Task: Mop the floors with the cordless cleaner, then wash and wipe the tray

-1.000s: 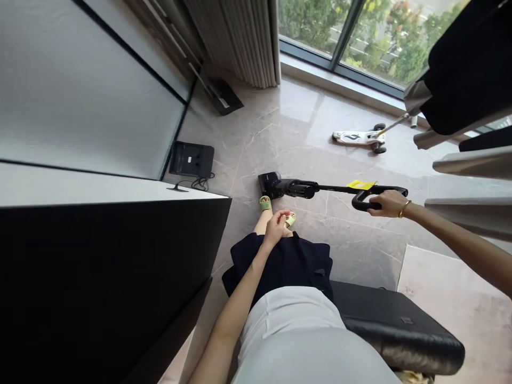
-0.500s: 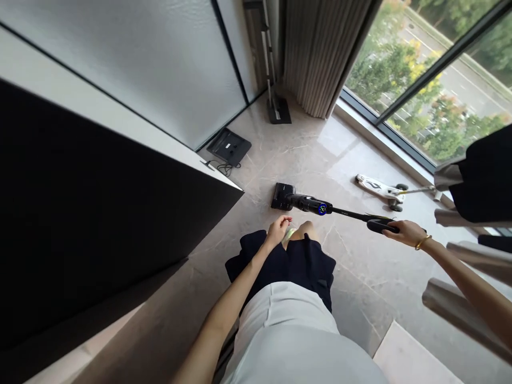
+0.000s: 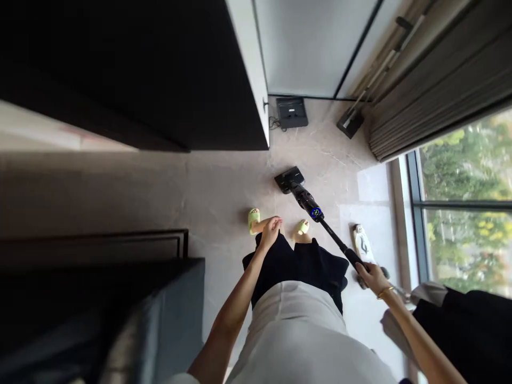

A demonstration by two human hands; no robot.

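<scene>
Gripping the floor cleaner [image 3: 306, 200], the right hand [image 3: 372, 277] is closed round its handle, arm stretched out; left hand [image 3: 271, 232] hangs empty, fingers loosely curled. Cleaner head's mid-floor [image 3: 224, 184], bare tile around, just off the black cabinet's [image 3: 168, 74] corner.

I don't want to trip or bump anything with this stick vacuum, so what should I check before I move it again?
1. Right hand gripping the vacuum's handle: ok, fingers closed around it.
2. Display lit: ok, a blue ring shows.
3. Slippers clear of the floor head: ok, the left slipper and right slipper both stand apart from it.
4. Cable tidy: not ok, it lies in loose loops beside the black base.
5. Handle clear of the scooter: cannot tell, they overlap in this view and the gap is unclear.
</scene>
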